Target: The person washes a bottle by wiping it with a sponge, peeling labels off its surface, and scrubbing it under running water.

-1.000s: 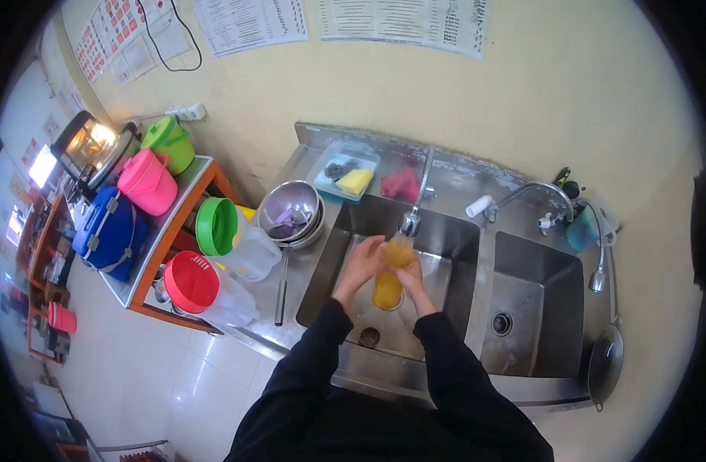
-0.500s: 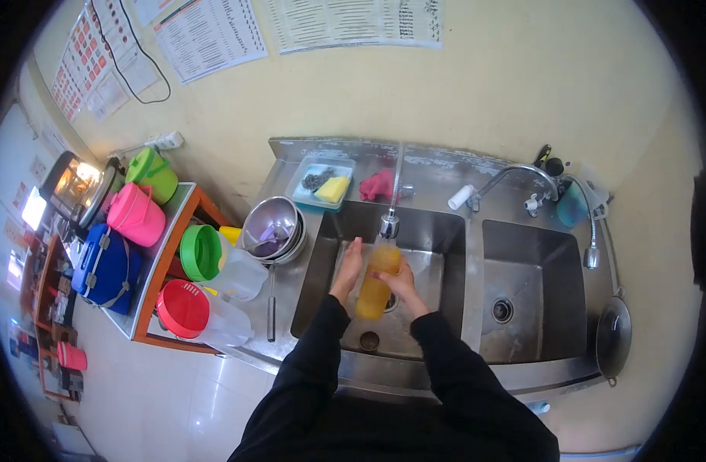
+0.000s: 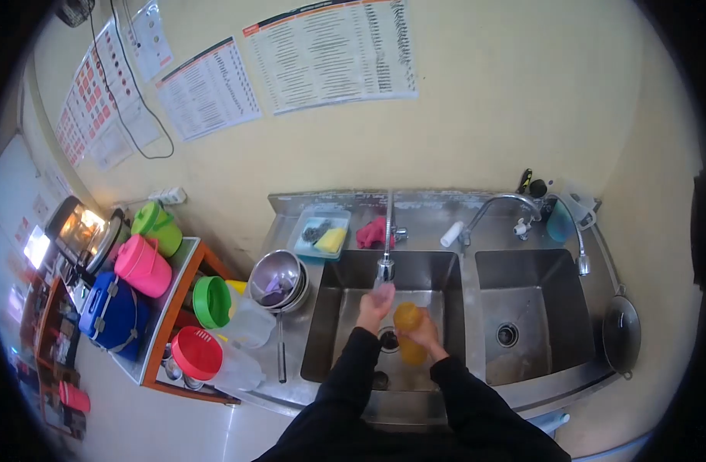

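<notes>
My left hand (image 3: pixel 372 309) is raised under the spray faucet head (image 3: pixel 385 268) at the left basin. Its fingers look stretched up into the stream; water and blur hide their detail, and nothing is clearly held. My right hand (image 3: pixel 423 336) wraps around the middle of a bottle (image 3: pixel 407 314) that looks yellow-orange. The bottle is roughly upright over the left basin (image 3: pixel 341 339), to the right of my left hand and apart from the faucet head. Whether the bottle has a cap I cannot tell.
A second basin (image 3: pixel 522 350) with a curved tap (image 3: pixel 497 204) lies to the right. Stacked metal bowls (image 3: pixel 276 269), a tray with a yellow sponge (image 3: pixel 330 240) and a pink cloth (image 3: pixel 370 232) sit around the left basin. Green-topped (image 3: pixel 211 302) and red-topped (image 3: pixel 197 353) jugs lie left.
The bottle has moved out from under the faucet, down and right, in my right hand. My left hand has left the bottle's side and is now under the faucet. The view has tilted up.
</notes>
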Tool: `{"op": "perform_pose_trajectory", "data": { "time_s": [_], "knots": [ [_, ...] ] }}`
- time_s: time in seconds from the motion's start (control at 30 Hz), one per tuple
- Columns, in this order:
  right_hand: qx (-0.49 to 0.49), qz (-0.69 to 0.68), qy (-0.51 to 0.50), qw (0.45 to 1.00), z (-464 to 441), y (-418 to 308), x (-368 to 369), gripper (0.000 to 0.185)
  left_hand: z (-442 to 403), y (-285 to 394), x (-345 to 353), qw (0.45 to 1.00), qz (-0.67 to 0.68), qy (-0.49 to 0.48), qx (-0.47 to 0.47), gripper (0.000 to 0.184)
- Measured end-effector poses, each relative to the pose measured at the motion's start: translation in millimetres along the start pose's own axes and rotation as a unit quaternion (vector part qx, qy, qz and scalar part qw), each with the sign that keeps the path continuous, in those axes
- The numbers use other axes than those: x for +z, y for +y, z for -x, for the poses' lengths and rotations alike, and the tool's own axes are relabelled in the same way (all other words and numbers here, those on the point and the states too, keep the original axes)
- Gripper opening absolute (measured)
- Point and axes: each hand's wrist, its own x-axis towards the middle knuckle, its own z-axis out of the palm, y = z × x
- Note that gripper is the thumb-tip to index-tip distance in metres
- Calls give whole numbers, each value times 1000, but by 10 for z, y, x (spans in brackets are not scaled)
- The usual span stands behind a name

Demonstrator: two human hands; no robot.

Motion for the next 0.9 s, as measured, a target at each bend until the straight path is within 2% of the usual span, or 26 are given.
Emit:
{"op": "perform_pose_trajectory", "data": {
  "time_s": [0.1, 0.2, 0.27, 0.37, 0.4, 0.47, 0.6, 0.63, 0.73, 0.9],
  "knots": [
    [2, -28, 6, 1000, 31, 113, -75, 88, 337, 93, 304, 996, -71, 49, -13, 41],
    [12, -20, -6, 1000, 12, 199, -20, 88, 894, 80, 888, 987, -91, 90, 93, 43],
    [17, -3, -24, 1000, -2, 221, 37, 87, 1079, 52, 1246, 978, -188, 20, 93, 47],
    [-9, 8, -50, 999, -64, 89, 134, 87, 987, 68, 1558, 954, -296, -40, 5, 64],
    [-31, 4, -57, 998, -93, 47, 184, 87, 1076, -12, 1696, 947, -316, -50, -3, 72],
    [-67, -24, -74, 995, -120, -81, 256, 87, 1243, -54, 1882, 939, -342, -44, -14, 74],
    [-84, -115, -69, 987, -231, -327, 366, 87, 1590, 15, 1776, 910, -411, -52, 19, 73],
    [-82, -138, -58, 985, -295, -350, 408, 87, 1605, 125, 1672, 910, -411, -55, 16, 63],
    [-41, -140, -35, 989, -479, -441, 490, 88, 1709, 339, 1299, 911, -403, -63, 61, 55],
    [-64, -157, -24, 985, -500, -581, 452, 91, 1911, 526, 628, 912, -400, 19, 90, 54]
  ]
}}
